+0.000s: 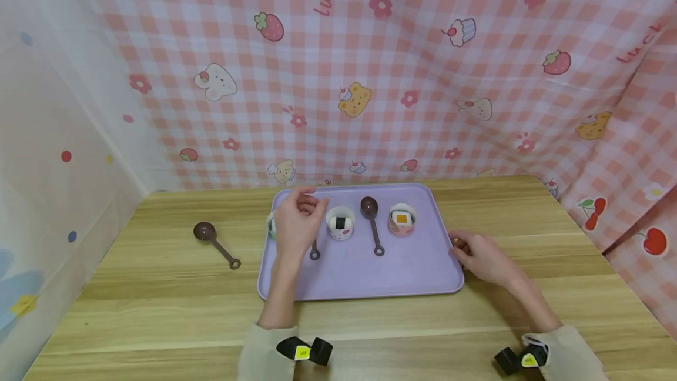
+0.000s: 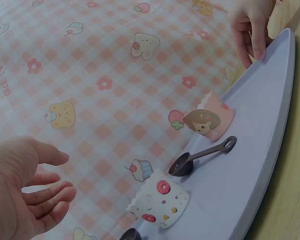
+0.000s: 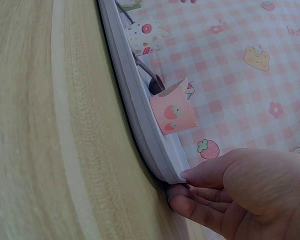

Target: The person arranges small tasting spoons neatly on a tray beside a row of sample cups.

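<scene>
My left hand (image 1: 296,222) hovers over the left part of the lilac tray (image 1: 365,278), fingers loosely bent and holding nothing. At the tray's right edge, my right hand (image 1: 478,256) pinches the rim, thumb on top and fingers below in the right wrist view. On the tray stand a white patterned paper cup (image 1: 339,233) with a black-and-white piece inside and a pink paper cup (image 1: 402,230) with a white, orange-topped piece. A brown spoon (image 1: 372,216) lies between them. My left hand partly hides a greenish cup (image 1: 272,226) and another brown spoon (image 1: 314,253).
A third brown spoon (image 1: 205,231) lies on the wooden table (image 1: 158,287), left of the tray. Behind the table hangs a pink checked cloth (image 1: 317,63) with cartoon prints. A pale curtain (image 1: 63,104) borders the left side.
</scene>
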Demonstrator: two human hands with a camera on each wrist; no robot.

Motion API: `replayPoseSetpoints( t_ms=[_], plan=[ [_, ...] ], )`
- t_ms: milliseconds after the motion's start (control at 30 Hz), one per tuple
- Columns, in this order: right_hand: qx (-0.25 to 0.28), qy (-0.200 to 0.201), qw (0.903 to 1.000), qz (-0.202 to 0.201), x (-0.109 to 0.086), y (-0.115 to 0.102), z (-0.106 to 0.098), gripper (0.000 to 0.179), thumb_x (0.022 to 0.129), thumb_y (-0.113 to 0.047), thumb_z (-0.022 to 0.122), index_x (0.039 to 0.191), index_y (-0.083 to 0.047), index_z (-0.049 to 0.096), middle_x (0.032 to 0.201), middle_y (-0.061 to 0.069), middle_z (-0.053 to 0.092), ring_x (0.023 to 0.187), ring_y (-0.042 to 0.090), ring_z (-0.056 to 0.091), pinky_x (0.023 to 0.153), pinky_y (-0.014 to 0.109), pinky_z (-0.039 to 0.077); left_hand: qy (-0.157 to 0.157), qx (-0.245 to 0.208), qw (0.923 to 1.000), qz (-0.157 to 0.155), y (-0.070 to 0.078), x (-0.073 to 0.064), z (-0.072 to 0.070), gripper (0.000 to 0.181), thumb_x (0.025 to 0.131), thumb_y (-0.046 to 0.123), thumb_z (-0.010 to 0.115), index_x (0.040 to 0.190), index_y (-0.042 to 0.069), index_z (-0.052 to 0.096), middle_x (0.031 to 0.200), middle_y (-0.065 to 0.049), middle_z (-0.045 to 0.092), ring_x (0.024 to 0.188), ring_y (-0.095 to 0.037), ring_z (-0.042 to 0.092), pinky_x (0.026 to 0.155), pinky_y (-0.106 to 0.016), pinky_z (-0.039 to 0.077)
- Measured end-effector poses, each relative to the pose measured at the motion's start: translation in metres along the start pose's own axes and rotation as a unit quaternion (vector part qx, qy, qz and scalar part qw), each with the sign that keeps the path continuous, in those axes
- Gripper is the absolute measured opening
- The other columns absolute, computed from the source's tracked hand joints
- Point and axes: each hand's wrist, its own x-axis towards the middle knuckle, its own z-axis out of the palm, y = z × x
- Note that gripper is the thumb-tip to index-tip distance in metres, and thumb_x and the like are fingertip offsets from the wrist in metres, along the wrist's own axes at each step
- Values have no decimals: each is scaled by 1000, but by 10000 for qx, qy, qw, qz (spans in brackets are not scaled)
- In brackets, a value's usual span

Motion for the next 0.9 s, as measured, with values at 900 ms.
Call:
replayPoseSetpoints(
  t_ms=[900],
  plan=[
    [45, -4, 10000, 24, 0, -1, 0, 29, 94, 3, 63, 120, 16, 60, 82, 5, 67, 69, 11, 61, 55, 25, 53, 398, 94, 9988, -266, -22, 14, -38, 30, 85, 6, 76, 112, -3, 68, 90, -17, 72, 77, -21, 67, 67, -12, 48]
  ],
)
